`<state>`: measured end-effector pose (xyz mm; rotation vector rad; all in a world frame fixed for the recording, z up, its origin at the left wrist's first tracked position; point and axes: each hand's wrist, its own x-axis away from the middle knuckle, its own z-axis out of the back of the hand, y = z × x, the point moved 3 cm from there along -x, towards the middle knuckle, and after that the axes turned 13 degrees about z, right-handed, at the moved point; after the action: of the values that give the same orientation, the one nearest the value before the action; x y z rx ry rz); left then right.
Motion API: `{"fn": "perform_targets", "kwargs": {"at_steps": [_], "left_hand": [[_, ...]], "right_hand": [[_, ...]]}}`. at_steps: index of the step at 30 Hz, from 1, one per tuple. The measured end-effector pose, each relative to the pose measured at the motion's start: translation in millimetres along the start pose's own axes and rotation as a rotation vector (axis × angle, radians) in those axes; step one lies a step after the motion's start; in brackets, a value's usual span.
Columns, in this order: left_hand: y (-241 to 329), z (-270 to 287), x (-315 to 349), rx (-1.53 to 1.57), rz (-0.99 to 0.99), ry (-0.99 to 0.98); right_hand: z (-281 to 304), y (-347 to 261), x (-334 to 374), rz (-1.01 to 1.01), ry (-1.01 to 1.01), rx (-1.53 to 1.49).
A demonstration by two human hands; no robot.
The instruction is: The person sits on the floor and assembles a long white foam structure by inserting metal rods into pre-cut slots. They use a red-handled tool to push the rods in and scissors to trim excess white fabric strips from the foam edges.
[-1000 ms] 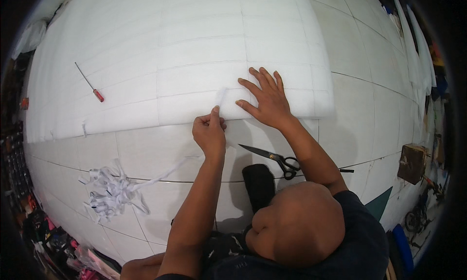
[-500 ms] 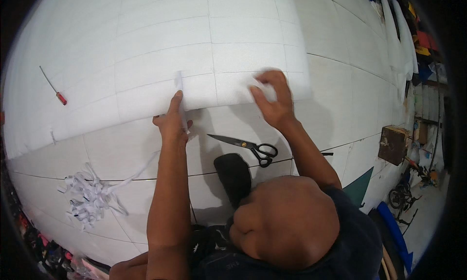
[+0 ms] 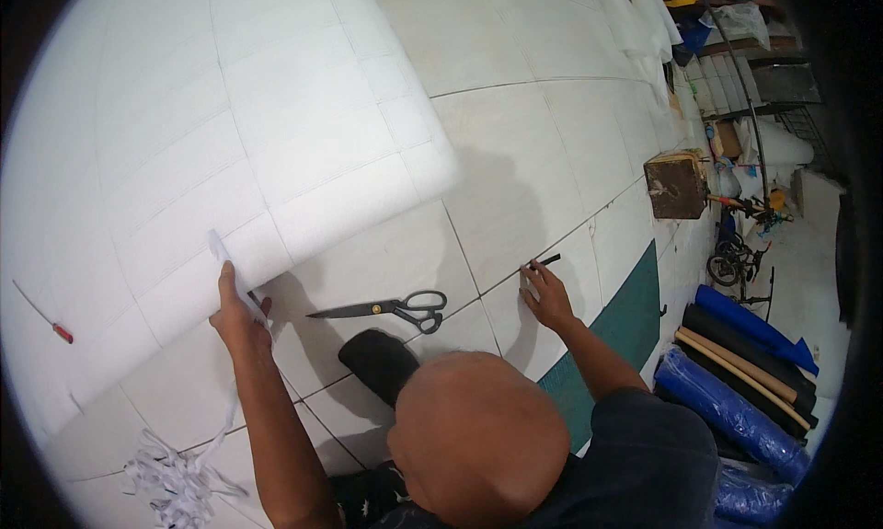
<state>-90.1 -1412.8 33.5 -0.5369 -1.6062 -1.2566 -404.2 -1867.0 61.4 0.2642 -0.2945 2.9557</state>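
Observation:
My left hand is closed on a white strip at the near edge of a large white quilted sheet; the strip's loose end rises above the thumb. Out to the right, my right hand has its fingertips at one end of a small black stick-shaped tool lying on the tiles. Its thumb looks apart from the fingers. Large black-handled scissors lie between my two arms, pointing left. From the left hand, the strip trails down to a tangled white heap.
A red-handled screwdriver lies on the sheet at far left. One dark foot rests near the scissors. To the right are a green mat, a brown box, several rolls including a blue wrapped one, and a small bicycle.
My right hand has left the sheet's edge and moved right and down to the small black tool on the floor. The left hand keeps its hold on the strip. The whole view has turned.

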Motion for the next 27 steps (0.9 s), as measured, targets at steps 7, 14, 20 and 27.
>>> {"fn": "perform_targets", "kwargs": {"at_steps": [7, 14, 20, 27], "left_hand": [[3.3, -0.9, 2.0, 0.021, -0.040, -0.060], [-8.1, 8.3, -30.6, 0.000, -0.057, 0.141], [-23.3, -6.7, -29.8, 0.030, -0.132, 0.109], [-30.5, -5.3, -39.8, 0.032, -0.287, 0.289]], "right_hand": [[-0.6, -35.2, -31.8, 0.118, 0.177, -0.008], [-19.0, -183.4, -112.5, 0.432, 0.004, -0.364], [-40.4, -187.0, -117.4, 0.522, -0.013, -0.247], [65.3, -318.0, -259.7, 0.920, 0.191, -0.481]]}}
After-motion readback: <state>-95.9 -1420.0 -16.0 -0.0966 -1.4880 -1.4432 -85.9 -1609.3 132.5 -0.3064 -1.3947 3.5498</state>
